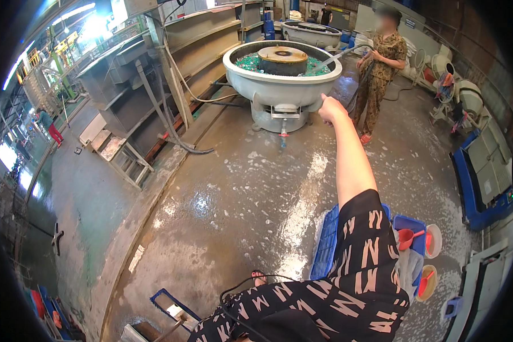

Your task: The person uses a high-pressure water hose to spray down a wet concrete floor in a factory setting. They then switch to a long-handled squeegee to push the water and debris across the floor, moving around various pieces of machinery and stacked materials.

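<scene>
My right hand (330, 109) is stretched far out ahead at the end of a bare forearm, fingers curled in with the forefinger pointing up toward a large round white tub machine (279, 80). It holds nothing and touches nothing. The tub has green pieces in its ring and a rusty round centre cap (283, 55). My black sleeve with pale pink marks (359, 268) fills the lower middle. My left hand is out of the picture.
Another person (382, 62) stands right of the tub, holding a hose that sprays into it. The concrete floor (256, 194) is wet. Blue crates (326, 242), red scoops and small buckets (433, 240) lie lower right. Grey steel beams (125, 80) line the left.
</scene>
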### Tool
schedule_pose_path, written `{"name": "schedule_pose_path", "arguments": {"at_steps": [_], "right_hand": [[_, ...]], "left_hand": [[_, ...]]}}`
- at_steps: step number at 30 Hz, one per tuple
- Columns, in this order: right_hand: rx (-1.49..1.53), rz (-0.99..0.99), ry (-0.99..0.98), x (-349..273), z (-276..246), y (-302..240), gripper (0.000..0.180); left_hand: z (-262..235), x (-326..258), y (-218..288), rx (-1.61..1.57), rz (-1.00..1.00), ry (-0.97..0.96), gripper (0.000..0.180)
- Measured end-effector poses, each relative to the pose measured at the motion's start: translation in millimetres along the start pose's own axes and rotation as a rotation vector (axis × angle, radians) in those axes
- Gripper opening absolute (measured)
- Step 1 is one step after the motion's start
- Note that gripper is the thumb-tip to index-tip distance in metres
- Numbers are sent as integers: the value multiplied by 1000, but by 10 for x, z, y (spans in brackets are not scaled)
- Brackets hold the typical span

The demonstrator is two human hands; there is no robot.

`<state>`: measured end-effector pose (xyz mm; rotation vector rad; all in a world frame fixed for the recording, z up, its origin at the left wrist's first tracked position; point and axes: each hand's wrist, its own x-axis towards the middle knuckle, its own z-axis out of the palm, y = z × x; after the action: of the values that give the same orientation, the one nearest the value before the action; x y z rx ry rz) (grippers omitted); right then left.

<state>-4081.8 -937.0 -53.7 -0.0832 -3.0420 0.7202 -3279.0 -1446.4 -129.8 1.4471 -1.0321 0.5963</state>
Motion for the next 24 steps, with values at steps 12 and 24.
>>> {"name": "schedule_pose_path", "arguments": {"at_steps": [12,24], "right_hand": [[11,52,-29,-733,1882,1520,52],[382,874,-1487,-3972,4486,2357,51]], "left_hand": [[821,-348,1309,-177,-223,-105,34],[1378,-574,1920,-413,-143,-119,31]]}}
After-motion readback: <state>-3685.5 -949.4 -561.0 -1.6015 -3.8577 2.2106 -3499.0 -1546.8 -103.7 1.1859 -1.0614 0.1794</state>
